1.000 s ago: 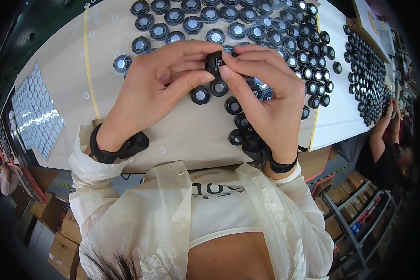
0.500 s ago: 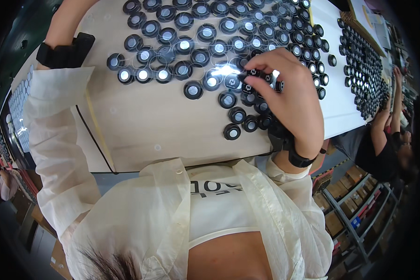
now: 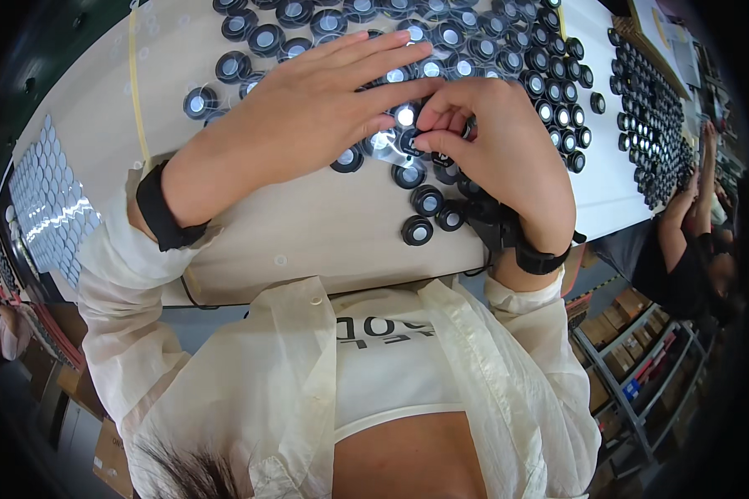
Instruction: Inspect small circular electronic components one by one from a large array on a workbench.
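The left hand has been brought back down from the far left and is being laid flat, fingers spread, over the round black caps on the counter. One small black cap (partly hidden) is being pinched by the right hand, just beside the left fingertips.

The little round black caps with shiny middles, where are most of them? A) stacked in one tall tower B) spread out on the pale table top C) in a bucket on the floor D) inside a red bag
B: the small round black caps with shiny centres lie spread in rows on the pale table top, around the left hand and right hand.
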The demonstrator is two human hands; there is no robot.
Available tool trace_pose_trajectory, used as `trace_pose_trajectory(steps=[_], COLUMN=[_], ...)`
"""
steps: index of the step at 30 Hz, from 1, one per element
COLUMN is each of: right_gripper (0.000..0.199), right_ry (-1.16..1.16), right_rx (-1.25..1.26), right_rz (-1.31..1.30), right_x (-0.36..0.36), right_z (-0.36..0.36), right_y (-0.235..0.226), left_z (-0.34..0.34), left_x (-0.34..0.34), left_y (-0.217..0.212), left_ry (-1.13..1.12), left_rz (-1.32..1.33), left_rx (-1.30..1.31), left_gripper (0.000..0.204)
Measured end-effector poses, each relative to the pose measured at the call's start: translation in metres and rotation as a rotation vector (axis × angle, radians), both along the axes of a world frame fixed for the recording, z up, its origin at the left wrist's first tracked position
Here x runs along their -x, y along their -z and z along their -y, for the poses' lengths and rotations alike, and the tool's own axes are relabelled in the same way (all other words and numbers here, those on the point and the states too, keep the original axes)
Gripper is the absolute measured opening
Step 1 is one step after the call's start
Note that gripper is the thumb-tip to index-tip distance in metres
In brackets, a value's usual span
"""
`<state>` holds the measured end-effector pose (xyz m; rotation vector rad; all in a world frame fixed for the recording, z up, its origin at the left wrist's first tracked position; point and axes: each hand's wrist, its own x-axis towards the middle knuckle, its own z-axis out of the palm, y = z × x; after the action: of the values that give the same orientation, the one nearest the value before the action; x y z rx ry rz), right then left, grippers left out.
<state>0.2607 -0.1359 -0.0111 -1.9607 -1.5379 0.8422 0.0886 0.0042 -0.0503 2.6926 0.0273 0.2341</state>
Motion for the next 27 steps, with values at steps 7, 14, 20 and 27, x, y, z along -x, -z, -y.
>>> trace_pose_trajectory(steps=[7,14,20,27], right_gripper=[0.006,0.006,0.015,0.014], right_ry=[0.034,0.109,0.080,0.234], right_rx=[-0.036,-0.060,-0.201,-0.197], right_rz=[0.153,0.025,-0.302,-0.435], right_x=[0.009,0.015,-0.018,-0.019], right_z=[0.005,0.022,0.052,0.040], right_y=[-0.005,-0.027,-0.049,-0.034], left_z=[0.000,0.001,0.035,0.119], left_x=[-0.003,-0.008,0.001,0.020], left_y=[0.002,-0.009,-0.024,-0.020], left_ry=[0.012,0.025,-0.024,-0.018], left_rz=[0.040,-0.008,0.256,-0.011], left_rx=[-0.044,-0.088,-0.063,-0.201], left_gripper=[0.050,0.051,0.050,0.042])
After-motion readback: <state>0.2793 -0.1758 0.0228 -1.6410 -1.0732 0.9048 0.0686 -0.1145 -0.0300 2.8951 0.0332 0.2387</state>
